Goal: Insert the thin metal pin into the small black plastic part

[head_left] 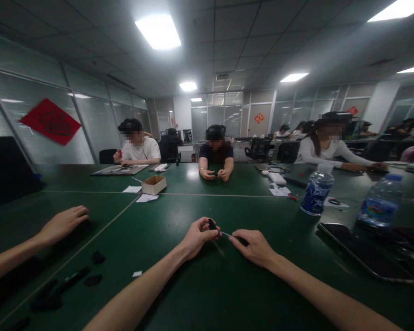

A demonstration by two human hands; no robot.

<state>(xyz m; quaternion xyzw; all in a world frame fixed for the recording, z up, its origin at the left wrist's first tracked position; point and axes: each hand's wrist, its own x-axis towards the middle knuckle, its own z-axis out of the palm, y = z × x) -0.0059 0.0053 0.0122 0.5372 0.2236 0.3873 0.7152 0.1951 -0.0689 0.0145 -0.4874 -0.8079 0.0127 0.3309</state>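
Head view: left hand (196,236) pinches a small black part (212,224), right hand (255,246) grips a thin tool (227,234) touching it.

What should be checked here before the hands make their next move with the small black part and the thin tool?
1. Left hand pinches the small black part at its fingertips: ok.
2. Right hand holds the thin tool, tip pointing toward the part: ok.
3. Tool tip actually seated in the part: cannot tell, too small and dark.
4. Both hands over bare green table, nothing directly beneath: ok.
5. Another person's hand rests on the table at left, apart from the work: ok.
6. Phone and water bottle lie to the right, away from the hands: ok.
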